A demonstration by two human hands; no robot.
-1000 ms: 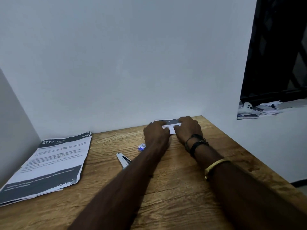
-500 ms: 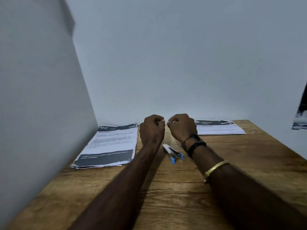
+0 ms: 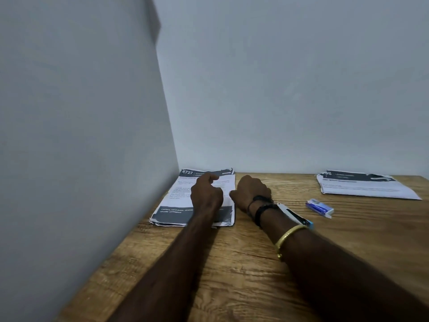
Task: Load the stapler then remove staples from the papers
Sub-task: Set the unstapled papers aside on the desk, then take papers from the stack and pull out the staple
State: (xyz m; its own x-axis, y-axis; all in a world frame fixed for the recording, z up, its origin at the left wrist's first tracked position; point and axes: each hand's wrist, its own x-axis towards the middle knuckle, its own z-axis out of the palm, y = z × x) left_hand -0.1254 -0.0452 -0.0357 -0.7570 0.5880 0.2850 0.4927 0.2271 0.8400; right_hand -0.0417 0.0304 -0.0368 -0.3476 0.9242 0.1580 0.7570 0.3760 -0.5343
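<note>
A stapled paper stack (image 3: 185, 205) with dark header and footer bands lies in the table's back left corner. My left hand (image 3: 205, 194) is over it, its fingers curled, and I see nothing in it. My right hand (image 3: 250, 190) is curled at the stack's right edge with its thumb by the paper; whether it pinches the sheet is hidden. The white stapler (image 3: 293, 214) with a blue end lies on the table just right of my right wrist, partly covered by it. A small blue and white staple box (image 3: 320, 207) lies further right.
A second paper stack (image 3: 366, 185) lies at the back right of the wooden table (image 3: 232, 275). Grey walls close off the left side and the back.
My view has swung left. Both hands moved from the right paper stack across the table to the left stack. The stapler now lies right of my right wrist.
</note>
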